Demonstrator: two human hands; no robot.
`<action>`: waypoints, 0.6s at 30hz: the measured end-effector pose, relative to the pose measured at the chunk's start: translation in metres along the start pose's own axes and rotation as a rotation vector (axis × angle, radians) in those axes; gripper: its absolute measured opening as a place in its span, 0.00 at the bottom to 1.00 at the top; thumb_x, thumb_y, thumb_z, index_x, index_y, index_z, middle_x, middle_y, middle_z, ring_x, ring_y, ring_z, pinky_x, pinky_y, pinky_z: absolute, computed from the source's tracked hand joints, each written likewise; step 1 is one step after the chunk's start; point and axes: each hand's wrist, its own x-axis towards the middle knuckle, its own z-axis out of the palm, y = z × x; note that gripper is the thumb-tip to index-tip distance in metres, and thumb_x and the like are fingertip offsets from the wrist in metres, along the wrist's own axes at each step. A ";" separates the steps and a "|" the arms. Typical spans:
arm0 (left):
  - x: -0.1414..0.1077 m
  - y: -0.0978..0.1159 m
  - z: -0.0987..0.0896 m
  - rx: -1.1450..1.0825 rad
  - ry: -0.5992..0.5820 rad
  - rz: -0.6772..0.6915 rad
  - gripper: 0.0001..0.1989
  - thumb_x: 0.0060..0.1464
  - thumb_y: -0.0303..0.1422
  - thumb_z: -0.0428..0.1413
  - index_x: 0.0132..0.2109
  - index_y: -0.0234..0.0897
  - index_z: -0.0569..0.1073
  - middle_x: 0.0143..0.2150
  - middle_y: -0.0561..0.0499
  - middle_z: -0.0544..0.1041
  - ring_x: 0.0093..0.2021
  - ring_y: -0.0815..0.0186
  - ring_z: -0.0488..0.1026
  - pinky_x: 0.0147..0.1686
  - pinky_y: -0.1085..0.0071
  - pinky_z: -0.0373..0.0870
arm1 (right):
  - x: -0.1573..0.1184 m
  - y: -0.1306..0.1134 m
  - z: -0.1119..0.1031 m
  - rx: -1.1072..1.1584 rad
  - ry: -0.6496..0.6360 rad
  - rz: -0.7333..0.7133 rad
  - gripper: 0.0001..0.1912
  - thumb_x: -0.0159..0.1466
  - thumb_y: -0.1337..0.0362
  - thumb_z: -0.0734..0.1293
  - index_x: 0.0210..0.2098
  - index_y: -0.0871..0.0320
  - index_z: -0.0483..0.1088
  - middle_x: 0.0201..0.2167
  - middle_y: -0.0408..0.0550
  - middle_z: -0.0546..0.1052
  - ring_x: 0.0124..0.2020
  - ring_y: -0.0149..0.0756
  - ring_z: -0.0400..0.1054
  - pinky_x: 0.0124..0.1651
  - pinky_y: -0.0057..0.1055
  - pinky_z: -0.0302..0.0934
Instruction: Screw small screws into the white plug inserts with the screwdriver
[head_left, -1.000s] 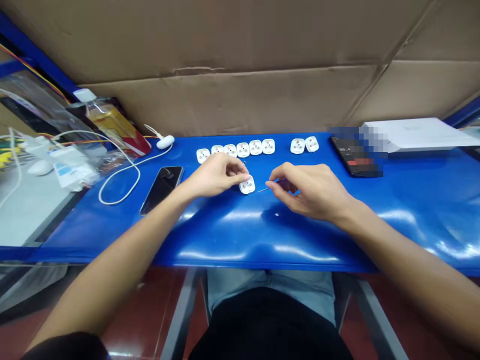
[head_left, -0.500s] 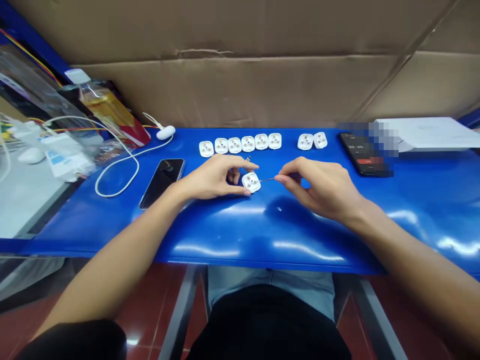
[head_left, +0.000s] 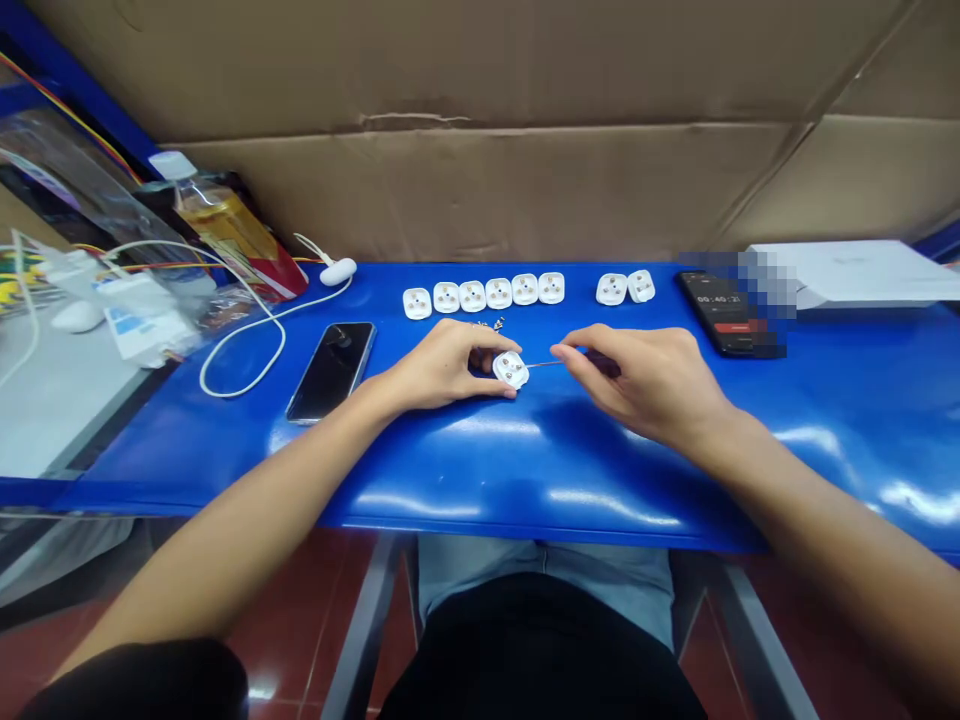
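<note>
The white plug casing (head_left: pixel 510 370) had been shifted slightly rightward since the earlier frame and was gripped by the curled fingers of the left hand (head_left: pixel 442 366). A small screwdriver (head_left: pixel 592 362) was pinched by the right hand (head_left: pixel 645 385), its tip at the casing. Tiny screws (head_left: pixel 489 324) lay beyond on the blue tabletop (head_left: pixel 480 470), before a row of white plug casings (head_left: pixel 484 291).

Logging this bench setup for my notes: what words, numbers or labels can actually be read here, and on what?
"00:40:2", final digit unclear: timer on the black smartphone.
Label on the bottle: too blurred to read.
Blue print on the white packet: too small to read.
White three-pin plug: no readable marking.
</note>
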 end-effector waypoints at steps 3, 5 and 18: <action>0.000 -0.001 0.002 0.012 0.012 0.006 0.27 0.53 0.46 0.72 0.55 0.35 0.83 0.39 0.49 0.83 0.37 0.63 0.77 0.38 0.70 0.70 | 0.003 -0.001 -0.006 0.081 -0.081 -0.048 0.12 0.75 0.63 0.63 0.52 0.59 0.77 0.41 0.50 0.86 0.37 0.41 0.80 0.38 0.34 0.66; 0.000 -0.002 0.001 0.031 0.012 0.017 0.26 0.55 0.46 0.71 0.56 0.36 0.83 0.39 0.49 0.83 0.36 0.64 0.76 0.37 0.70 0.69 | 0.005 0.000 -0.009 0.116 -0.135 -0.101 0.14 0.75 0.65 0.62 0.57 0.60 0.74 0.46 0.54 0.84 0.44 0.45 0.79 0.44 0.37 0.69; 0.001 -0.002 0.003 0.053 0.011 0.055 0.27 0.58 0.44 0.70 0.59 0.36 0.80 0.41 0.49 0.82 0.37 0.65 0.75 0.39 0.70 0.70 | 0.004 0.003 -0.007 0.050 -0.104 -0.115 0.14 0.76 0.63 0.59 0.55 0.61 0.72 0.41 0.56 0.82 0.41 0.46 0.77 0.42 0.39 0.69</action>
